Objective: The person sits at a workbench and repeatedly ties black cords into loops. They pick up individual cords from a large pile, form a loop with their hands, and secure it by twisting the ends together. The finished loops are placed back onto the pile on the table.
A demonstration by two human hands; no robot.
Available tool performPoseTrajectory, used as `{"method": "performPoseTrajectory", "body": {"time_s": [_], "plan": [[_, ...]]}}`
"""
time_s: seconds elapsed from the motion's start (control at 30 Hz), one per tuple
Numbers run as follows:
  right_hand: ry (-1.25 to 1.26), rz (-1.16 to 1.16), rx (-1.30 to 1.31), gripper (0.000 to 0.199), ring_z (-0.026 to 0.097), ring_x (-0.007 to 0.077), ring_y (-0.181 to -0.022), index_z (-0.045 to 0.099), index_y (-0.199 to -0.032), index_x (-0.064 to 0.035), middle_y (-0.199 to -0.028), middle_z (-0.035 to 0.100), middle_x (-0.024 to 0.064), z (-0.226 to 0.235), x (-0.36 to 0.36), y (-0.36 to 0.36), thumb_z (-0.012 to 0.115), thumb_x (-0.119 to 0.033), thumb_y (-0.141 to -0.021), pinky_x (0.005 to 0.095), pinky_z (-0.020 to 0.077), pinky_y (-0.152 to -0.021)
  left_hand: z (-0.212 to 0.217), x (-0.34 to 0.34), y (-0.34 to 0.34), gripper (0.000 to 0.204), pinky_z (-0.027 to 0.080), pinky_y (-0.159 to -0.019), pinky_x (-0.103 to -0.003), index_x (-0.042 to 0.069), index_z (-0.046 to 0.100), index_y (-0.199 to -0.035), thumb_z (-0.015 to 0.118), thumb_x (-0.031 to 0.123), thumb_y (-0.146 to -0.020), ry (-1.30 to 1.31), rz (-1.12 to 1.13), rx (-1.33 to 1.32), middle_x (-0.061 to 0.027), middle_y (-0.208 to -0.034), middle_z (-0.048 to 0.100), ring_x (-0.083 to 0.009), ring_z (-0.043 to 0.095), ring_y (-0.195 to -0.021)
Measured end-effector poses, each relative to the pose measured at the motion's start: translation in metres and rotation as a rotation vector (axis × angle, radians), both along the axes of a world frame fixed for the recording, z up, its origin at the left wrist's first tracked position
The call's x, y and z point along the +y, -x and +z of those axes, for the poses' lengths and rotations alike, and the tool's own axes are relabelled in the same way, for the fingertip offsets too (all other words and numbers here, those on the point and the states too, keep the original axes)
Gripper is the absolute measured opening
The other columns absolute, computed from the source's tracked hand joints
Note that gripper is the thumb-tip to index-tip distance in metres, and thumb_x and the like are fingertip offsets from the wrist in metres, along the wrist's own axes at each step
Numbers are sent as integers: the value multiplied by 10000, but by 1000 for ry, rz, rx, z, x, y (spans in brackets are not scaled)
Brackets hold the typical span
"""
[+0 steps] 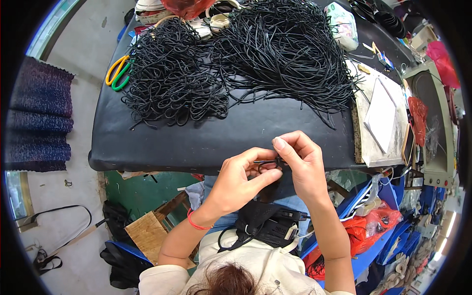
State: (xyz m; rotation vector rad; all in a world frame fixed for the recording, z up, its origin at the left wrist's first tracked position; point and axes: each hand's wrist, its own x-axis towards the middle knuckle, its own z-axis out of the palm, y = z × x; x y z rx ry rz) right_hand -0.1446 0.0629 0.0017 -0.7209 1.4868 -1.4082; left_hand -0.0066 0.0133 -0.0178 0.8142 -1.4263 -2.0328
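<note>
Close together at the table's near edge, my left hand [246, 177] and my right hand [302, 160] are both closed on a thin black cord [264, 162]. One end of the cord sticks out past my left fingers, and a loop or knot shows between the fingertips. My right thumb and forefinger pinch it from above. Beyond my hands lie two heaps on the black table: looped, knotted black cords [177, 78] at the left, and longer loose black cords [290, 54] at the right.
Scissors with yellow and green handles [118, 73] lie at the table's left edge. A pale board [366, 123] with a white sheet [381, 115] is at the right. Below stand a wooden stool [147, 233] and a blue bin [371, 243] holding red plastic bags [366, 228].
</note>
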Motion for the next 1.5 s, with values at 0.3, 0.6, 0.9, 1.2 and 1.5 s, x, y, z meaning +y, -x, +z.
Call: {"method": "performPoseTrajectory", "body": {"time_s": [0.3, 0.6, 0.9, 1.2, 1.5], "plan": [[-89, -15, -88, 207, 466, 22, -655, 555, -874, -56, -756, 541, -36, -3, 5, 12, 587, -260, -883, 178, 383, -594, 6, -12, -8, 162, 470, -662, -200, -22, 619, -951, 643, 69, -819, 12, -96, -111, -37, -823, 634, -55, 567, -740], [-58, 139, -43, 192, 409, 1, -599, 553, -783, -40, -679, 514, -49, -5, 12, 3, 591, -200, -882, 175, 331, -509, 17, -23, -12, 167, 434, -607, -183, -25, 614, -938, 634, 103, -832, 64, -332, -257, -18, -814, 609, -30, 519, -709], [-4, -117, -26, 213, 437, 11, -594, 525, -744, -39, -671, 513, -39, -7, 7, -5, 577, -187, -888, 173, 364, -524, 5, 2, -10, 205, 430, -582, -188, -21, 626, -1016, 587, 117, -869, 17, -164, -87, -18, -816, 614, -37, 502, -663], [-10, -153, 21, 229, 428, 2, -589, 532, -728, -52, -664, 513, -50, -6, 10, -5, 592, -211, -882, 168, 359, -521, 0, 3, -3, 165, 430, -607, -198, -9, 623, -971, 563, 117, -884, -69, -82, 12, 4, -758, 594, -29, 496, -661], [8, -99, 115, 302, 408, 6, -566, 534, -636, -28, -587, 488, -50, -5, 10, 2, 612, -212, -863, 181, 346, -494, 7, 13, 8, 108, 427, -585, -255, -48, 602, -894, 583, 34, -825, 504, 22, -183, -85, -715, 575, -148, 547, -651]]}}
